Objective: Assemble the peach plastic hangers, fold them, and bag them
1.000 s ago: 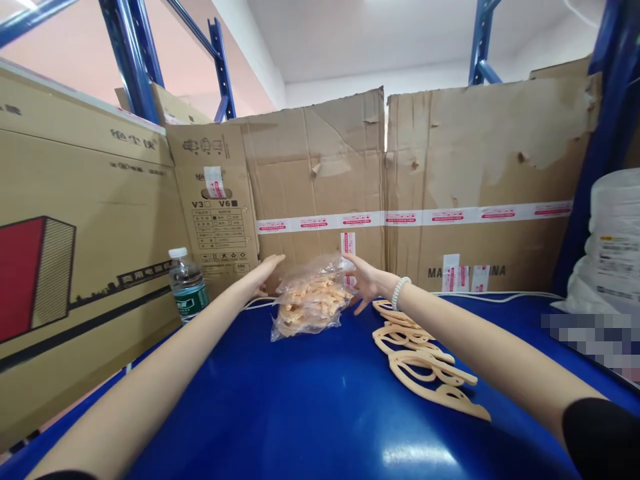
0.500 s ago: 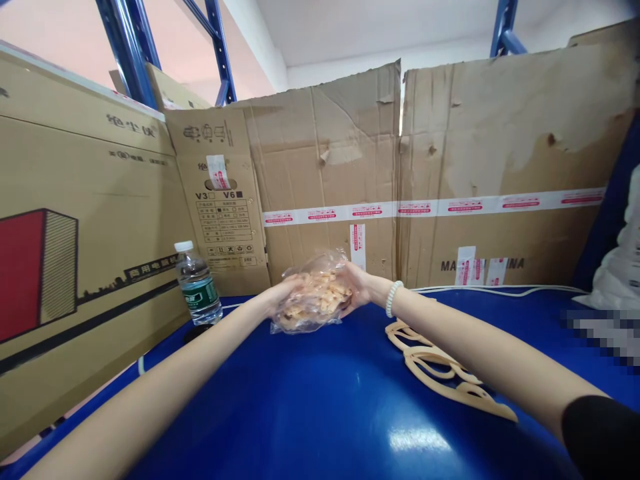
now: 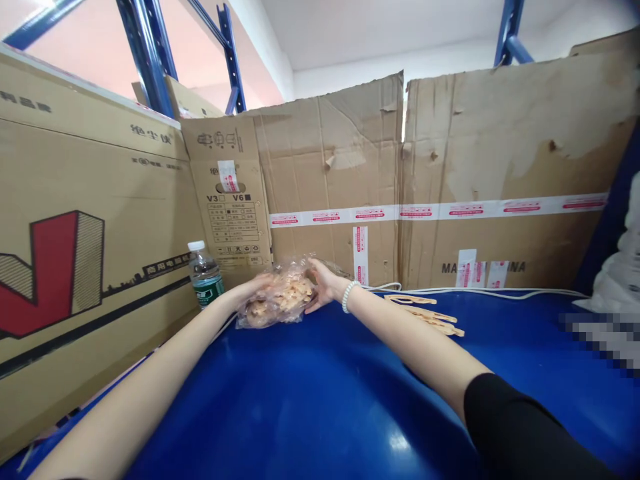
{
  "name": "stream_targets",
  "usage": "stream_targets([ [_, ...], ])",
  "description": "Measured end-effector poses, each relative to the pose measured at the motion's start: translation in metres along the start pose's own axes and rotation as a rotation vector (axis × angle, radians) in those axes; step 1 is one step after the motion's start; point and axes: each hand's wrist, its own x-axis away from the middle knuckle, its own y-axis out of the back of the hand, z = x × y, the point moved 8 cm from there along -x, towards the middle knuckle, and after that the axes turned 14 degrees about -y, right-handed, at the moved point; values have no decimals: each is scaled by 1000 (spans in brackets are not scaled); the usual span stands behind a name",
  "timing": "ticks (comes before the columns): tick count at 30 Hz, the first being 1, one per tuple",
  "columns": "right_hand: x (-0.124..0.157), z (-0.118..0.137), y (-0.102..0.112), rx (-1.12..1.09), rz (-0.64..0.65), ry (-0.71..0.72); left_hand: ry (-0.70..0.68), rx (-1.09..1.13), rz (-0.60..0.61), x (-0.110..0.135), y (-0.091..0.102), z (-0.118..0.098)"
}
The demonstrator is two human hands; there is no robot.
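A clear plastic bag (image 3: pixel 280 297) full of light wood-coloured pieces is held between my two hands, low at the back of the blue table. My left hand (image 3: pixel 257 288) grips its left side, with the fingers partly hidden by the crinkled plastic. On the opposite side, my right hand (image 3: pixel 325 287) has thumb and fingers curved around the bag's right edge. A pale beaded bracelet circles that wrist. Several flat, wood-coloured cut-out pieces (image 3: pixel 425 317) lie beyond my right forearm, which hides part of that area.
A water bottle (image 3: pixel 204 277) stands left of the bag, partly behind my left forearm. Cardboard panels (image 3: pixel 330 147) wall the back, and a large printed carton (image 3: pixel 125 200) flanks the left. A white cable (image 3: pixel 480 291) runs along the blue table's (image 3: pixel 300 400) rear. White wrapped material (image 3: pixel 617 267) sits far right.
Both hands have carried the bag leftward, closer to the bottle. My right forearm now covers the large curved cut-out seen before, and pieces behind the arm have come into sight.
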Motion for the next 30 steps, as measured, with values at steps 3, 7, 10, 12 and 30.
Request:
stream_targets([
  [3,40,-7,39,9,-120,12,84,-3,21,-1,10,5],
  [7,140,-20,106,229,-463,268,-152,-192,-129,1,39,-32],
  [10,216,-50,121,797,-683,502,-472,-507,-523,41,57,-99],
  [12,243,-85,128,1113,-835,509,-820,-591,-766,92,45,-153],
  [30,146,-69,126,1569,-811,576,-1124,-749,215,149,-169,-138],
])
